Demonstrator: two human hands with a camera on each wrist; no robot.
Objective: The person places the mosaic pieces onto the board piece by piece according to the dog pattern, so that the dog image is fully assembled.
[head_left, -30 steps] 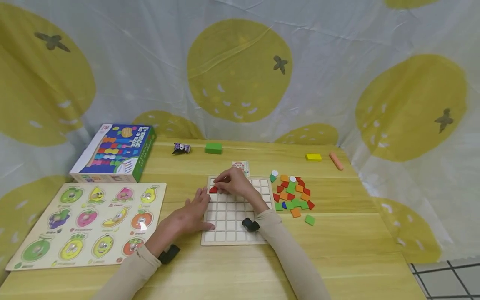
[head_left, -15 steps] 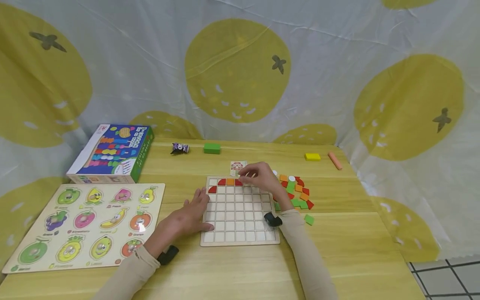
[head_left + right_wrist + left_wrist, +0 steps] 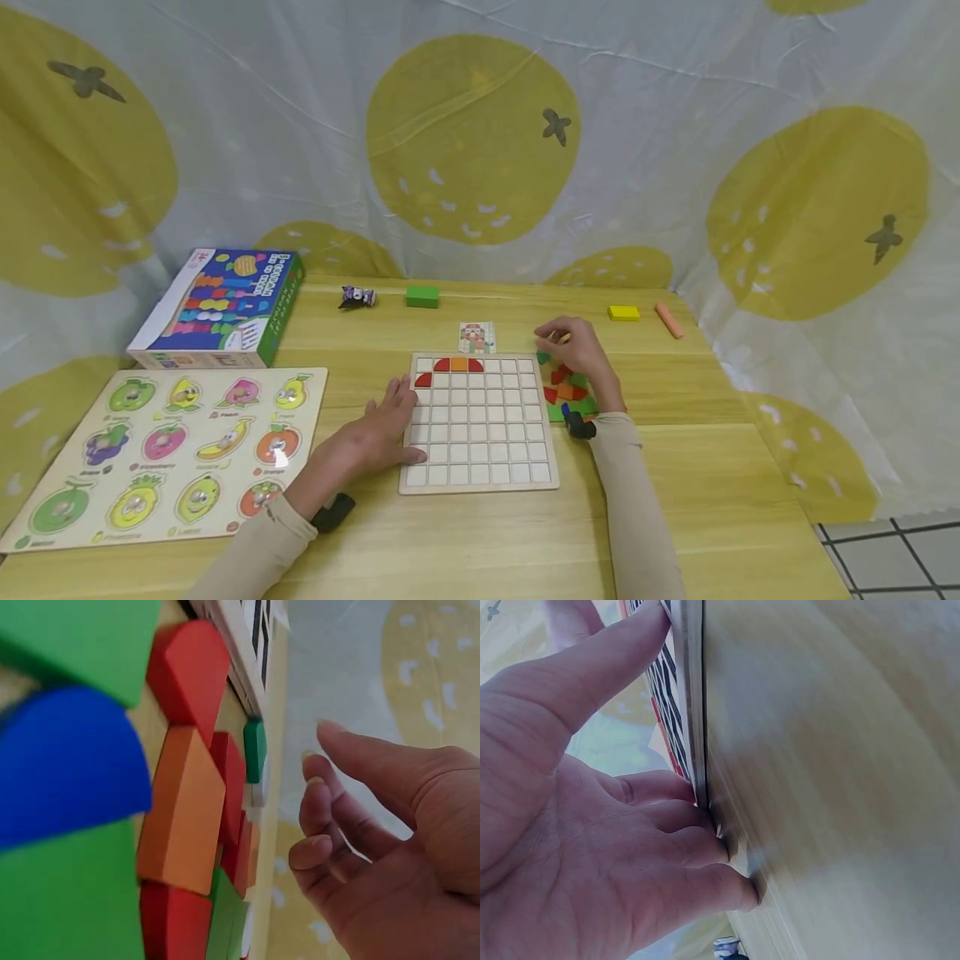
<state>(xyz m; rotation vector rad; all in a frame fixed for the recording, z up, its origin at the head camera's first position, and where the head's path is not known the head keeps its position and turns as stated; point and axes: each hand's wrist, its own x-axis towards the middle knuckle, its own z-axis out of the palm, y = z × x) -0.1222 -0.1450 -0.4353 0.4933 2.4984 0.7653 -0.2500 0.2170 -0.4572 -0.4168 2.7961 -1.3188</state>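
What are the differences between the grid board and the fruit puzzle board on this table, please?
The grid board has small squares, a few filled with red pieces and an orange piece; the fruit puzzle board shows fruit pictures. In the head view, the fruit puzzle board looks larger than the grid board. The left hand touches the grid board's left edge, while the fruit puzzle board lies farther left. Both lie flat on the table.

Fruit-print curtain (image 3: 645, 150) behind a wood-grain table (image 3: 720, 483), tiled floor (image 3: 877, 558) beyond.
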